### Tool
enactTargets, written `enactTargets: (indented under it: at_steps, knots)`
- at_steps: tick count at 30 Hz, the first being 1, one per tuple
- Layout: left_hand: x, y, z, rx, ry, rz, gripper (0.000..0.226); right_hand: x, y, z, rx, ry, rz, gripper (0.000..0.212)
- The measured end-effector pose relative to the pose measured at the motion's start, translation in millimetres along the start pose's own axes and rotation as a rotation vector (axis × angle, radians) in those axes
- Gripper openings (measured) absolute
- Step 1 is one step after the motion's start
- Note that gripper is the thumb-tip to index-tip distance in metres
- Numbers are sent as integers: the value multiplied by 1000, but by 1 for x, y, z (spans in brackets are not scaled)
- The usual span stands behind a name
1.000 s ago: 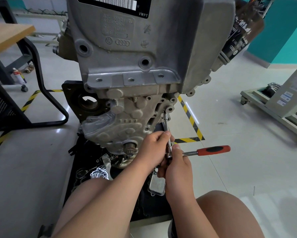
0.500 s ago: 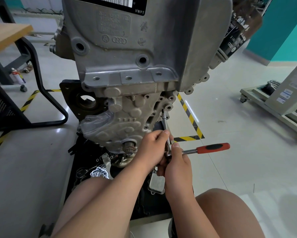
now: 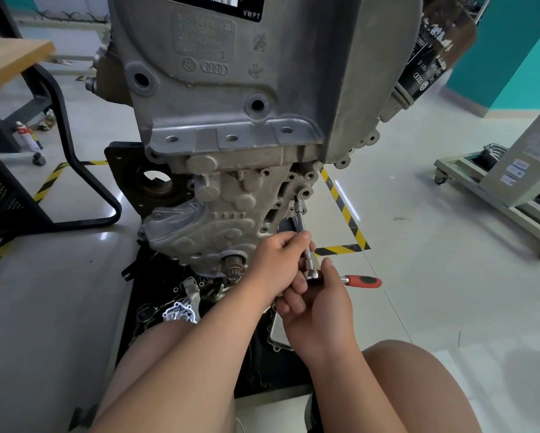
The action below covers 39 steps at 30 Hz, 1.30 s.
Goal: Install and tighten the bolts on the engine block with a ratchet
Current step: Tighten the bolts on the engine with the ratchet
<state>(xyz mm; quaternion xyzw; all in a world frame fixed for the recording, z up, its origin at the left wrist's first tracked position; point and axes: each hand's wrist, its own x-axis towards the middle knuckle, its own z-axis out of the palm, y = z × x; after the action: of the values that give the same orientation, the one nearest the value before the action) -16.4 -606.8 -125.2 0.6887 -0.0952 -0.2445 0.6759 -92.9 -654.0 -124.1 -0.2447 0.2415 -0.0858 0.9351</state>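
Leverage is going unused mid-frame: the left hand is pinching the stiff, slick-looking extension bar, the right hand clutching the ratchet head, not its grippy-looking red handle.

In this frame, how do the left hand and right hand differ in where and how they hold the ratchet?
The left hand curls round the extension bar, while the right hand holds the ratchet at its head. The left hand sits higher, nearer the engine block; the right hand lies below it, nearer the camera. Both grip the same tool close together, and neither holds the red handle.
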Motion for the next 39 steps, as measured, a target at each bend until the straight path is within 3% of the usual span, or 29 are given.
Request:
enactTargets:
  at_steps: [3, 6, 8, 12, 14, 16, 18, 23, 28, 30, 33, 35, 36, 37, 39]
  knots:
    - [3, 1, -2, 20, -1, 18, 31, 2, 0, -2, 133, -60, 57, 39]
    - [3, 2, -3, 11, -11, 17, 33, 2, 0, -2, 70, -43, 41, 38]
    - [3, 2, -2, -13, -24, 9, 33, 3, 0, -3, -228, 67, -103, 36]
    - [3, 4, -2, -46, -38, 3, 34, 5, -1, -7, -1093, 267, -558, 21]
    - [3, 3, -1, -59, -38, -13, 35, 6, -1, -10, -1269, 280, -627, 19]
    - [4, 3, 0, -57, -29, -25, 35, 9, -1, -11, -1204, 264, -618, 22]
    - [4, 3, 0, -64, -36, -25, 34, 8, -2, -6, -985, 259, -519, 25]
    - [0, 5, -2, -111, -91, -116, 34, 1, -8, 5, -12, 9, 8, 38]
    - [2, 6, -4, -156, -89, -119, 33, 2, -5, 2, 204, -78, 118, 39]
    - [2, 6, -3, -130, -77, -103, 32, 2, -5, 2, 50, -6, 45, 34]
    - [3, 5, 1, -105, -66, -52, 34, -1, -6, 0, -749, 230, -353, 28]
    - [4, 5, 1, -149, -47, -56, 33, -1, -6, -4, -1290, 247, -593, 13]
    - [5, 5, 1, -169, -38, -62, 32, -2, -6, -4, -1468, 232, -628, 11]
    - [6, 4, 1, -178, -36, -64, 32, -2, -6, -6, -1531, 229, -629, 11]
    - [8, 2, 2, -174, -50, -56, 31, -2, -7, -5, -1365, 213, -565, 16]
